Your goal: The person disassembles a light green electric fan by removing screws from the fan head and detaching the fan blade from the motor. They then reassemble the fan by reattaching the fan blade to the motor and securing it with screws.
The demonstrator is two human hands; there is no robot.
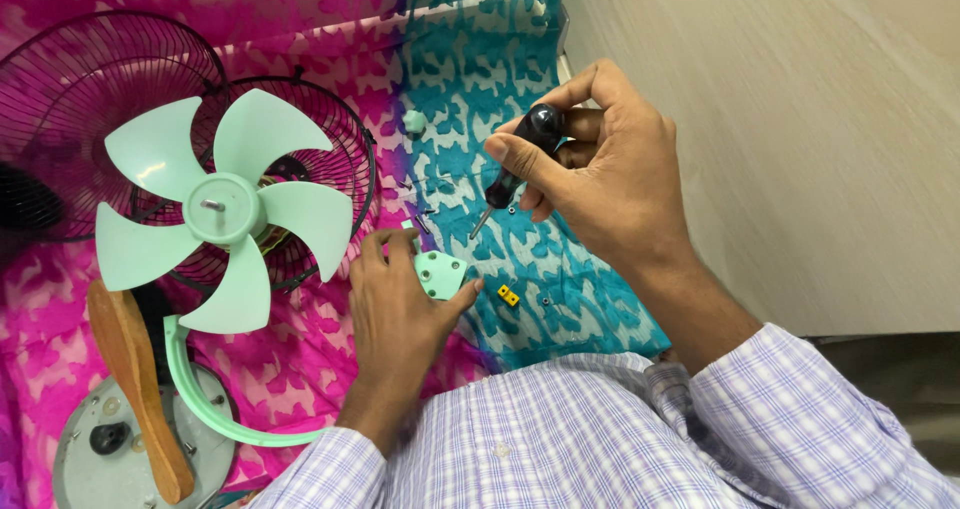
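Overhead, the right hand [590, 174] grips one black-handled screwdriver [515, 169], fingers closed round its handle, tip pointing down toward the left hand. The left hand [400, 309] pinches one small mint-green plate [441, 274] between thumb and fingertips. Beside that thumb lies one yellow block [509, 295]; perhaps two tiny screws [546, 300] sit nearby. One five-bladed fan [222, 209] lies left of the fingers.

A home, it seems: a pink-and-teal patterned bedsheet [480, 99] covers a bed, with a dismantled table fan [225, 209] lying on it beside a plain floor [800, 119].
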